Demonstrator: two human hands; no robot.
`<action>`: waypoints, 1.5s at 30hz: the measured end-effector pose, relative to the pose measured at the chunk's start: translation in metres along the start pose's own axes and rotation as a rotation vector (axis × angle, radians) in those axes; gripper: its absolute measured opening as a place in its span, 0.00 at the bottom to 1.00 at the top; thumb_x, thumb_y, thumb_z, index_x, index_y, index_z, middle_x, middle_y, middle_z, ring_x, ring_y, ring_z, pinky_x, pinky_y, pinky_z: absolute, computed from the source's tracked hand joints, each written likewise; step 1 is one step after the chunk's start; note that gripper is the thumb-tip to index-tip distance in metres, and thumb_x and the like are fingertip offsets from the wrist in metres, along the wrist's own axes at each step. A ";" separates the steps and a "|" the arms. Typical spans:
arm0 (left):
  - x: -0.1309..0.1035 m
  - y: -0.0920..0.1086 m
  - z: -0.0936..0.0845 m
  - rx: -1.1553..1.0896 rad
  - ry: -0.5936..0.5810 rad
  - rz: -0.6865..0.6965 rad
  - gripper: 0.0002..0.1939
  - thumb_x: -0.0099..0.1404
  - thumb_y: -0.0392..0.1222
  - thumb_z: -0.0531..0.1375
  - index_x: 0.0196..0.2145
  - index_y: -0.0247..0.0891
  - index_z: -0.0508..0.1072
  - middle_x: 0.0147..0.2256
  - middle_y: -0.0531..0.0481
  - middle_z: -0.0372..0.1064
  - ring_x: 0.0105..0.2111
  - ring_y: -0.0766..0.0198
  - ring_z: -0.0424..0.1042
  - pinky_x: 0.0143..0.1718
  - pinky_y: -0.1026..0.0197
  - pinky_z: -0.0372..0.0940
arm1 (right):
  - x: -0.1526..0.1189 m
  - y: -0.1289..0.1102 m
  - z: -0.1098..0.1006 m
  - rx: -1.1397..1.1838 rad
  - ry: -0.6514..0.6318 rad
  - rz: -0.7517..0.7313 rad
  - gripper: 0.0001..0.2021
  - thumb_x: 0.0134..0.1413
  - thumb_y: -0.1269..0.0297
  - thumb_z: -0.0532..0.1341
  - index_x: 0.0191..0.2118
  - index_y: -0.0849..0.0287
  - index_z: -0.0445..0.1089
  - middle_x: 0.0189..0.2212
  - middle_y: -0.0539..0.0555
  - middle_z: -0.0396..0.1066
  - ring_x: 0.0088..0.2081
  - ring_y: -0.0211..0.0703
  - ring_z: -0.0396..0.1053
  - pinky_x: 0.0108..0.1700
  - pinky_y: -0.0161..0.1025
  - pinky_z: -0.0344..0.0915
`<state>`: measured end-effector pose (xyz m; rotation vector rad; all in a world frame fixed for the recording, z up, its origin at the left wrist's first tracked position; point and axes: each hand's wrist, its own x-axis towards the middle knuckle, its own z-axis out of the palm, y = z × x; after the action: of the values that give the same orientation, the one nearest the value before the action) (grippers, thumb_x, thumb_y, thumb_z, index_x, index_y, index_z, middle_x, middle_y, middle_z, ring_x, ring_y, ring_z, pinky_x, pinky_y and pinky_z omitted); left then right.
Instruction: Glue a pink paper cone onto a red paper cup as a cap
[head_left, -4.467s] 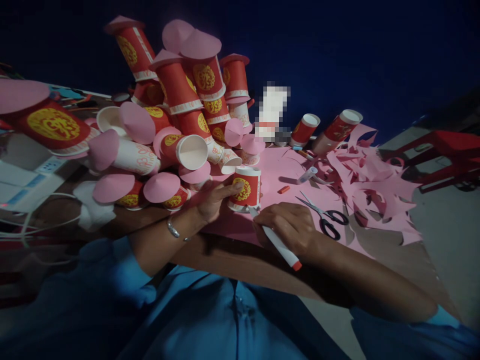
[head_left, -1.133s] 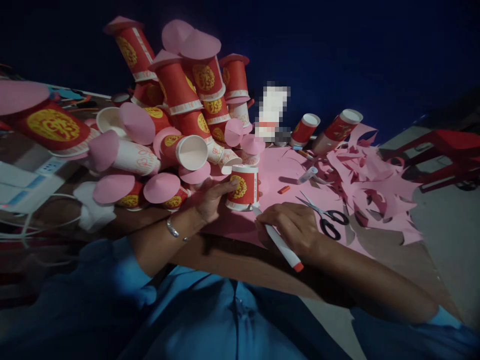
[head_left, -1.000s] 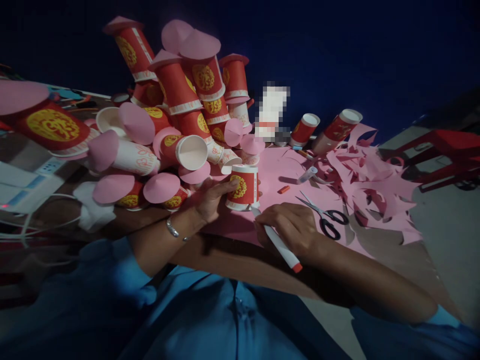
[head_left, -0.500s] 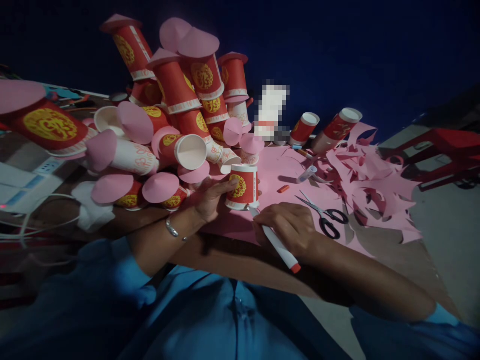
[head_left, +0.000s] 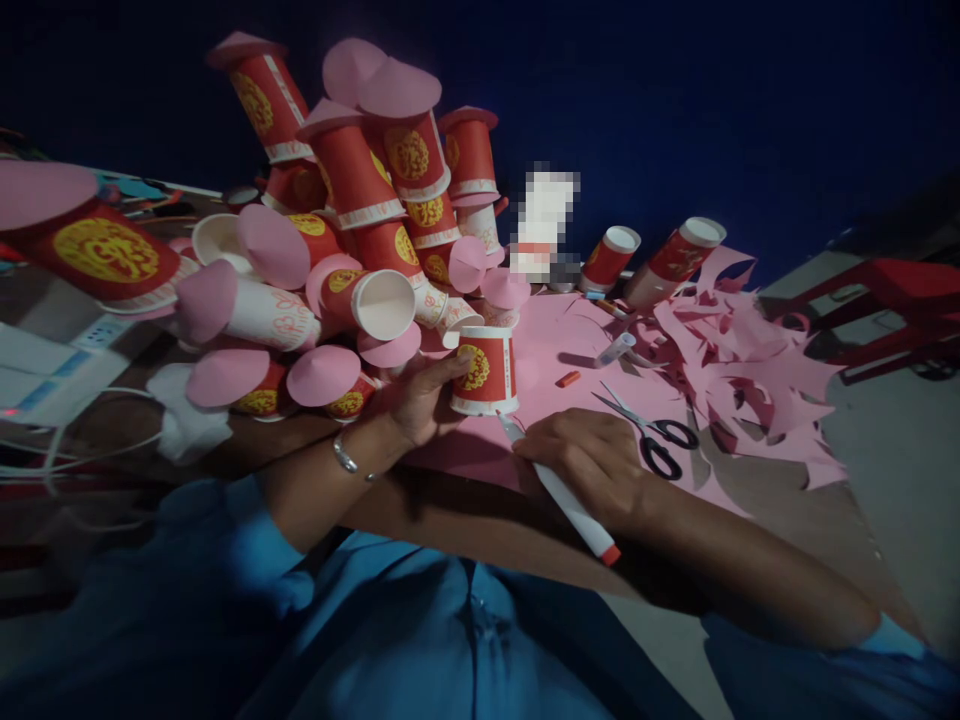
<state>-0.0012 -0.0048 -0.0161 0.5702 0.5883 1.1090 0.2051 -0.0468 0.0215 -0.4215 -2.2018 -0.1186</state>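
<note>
- Left hand (head_left: 424, 398): thumb on the near face of a red cup (head_left: 493, 375) with a gold emblem, gripping it from the left, apparently to steady it while leaving the lower rim exposed.
- Right hand (head_left: 589, 465): closed around a white marker (head_left: 574, 508), slanted with its tip at that rim; contact unclear. The low grip seems chosen for control.
- Pink sheet (head_left: 551, 325): laid beneath the work, perhaps as stock or protection.
- Small orange cap (head_left: 569, 379): lying beyond the right hand, probably the marker's.
- Scissors (head_left: 646, 430): blades parted, handles toward the right arm, likely within easy reach.
- Pink paper scraps (head_left: 739, 385): heaped at right, seemingly pushed aside.
- Cups with pink cones (head_left: 360, 165): stacked and lying at left, presumably grouped to save room on the brown surface (head_left: 465, 515).
</note>
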 end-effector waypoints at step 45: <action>0.003 -0.005 -0.002 0.114 -0.037 0.024 0.22 0.53 0.54 0.77 0.38 0.35 0.82 0.33 0.46 0.83 0.38 0.51 0.83 0.40 0.55 0.77 | -0.001 0.005 0.001 -0.059 -0.050 -0.051 0.04 0.66 0.76 0.63 0.44 0.64 0.70 0.27 0.53 0.76 0.29 0.40 0.74 0.30 0.36 0.71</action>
<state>0.0017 -0.0035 -0.0212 0.6965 0.6172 1.0904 0.2067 -0.0419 0.0195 -0.4046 -2.2635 -0.2036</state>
